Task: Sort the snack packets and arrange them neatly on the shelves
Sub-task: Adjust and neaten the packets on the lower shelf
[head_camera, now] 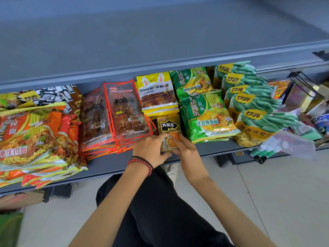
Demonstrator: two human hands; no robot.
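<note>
Place: a shop aisle
Shelf: grey metal shelf (110, 168) on a pale floor
Stock: noodle packets (207, 116) and snack packets (124, 111) stacked by kind

Five green-and-yellow bean packets (252, 102) stood in one overlapping row. Two green noodle packets (206, 120) showed on top of their piles. Two piles of red-edged packets (124, 111) lay side by side. One pile of yellow rabbit packets (156, 94) and one of orange noodle packets (30, 138) were too stacked to count. A single black packet (168, 126) showed in front.
</note>
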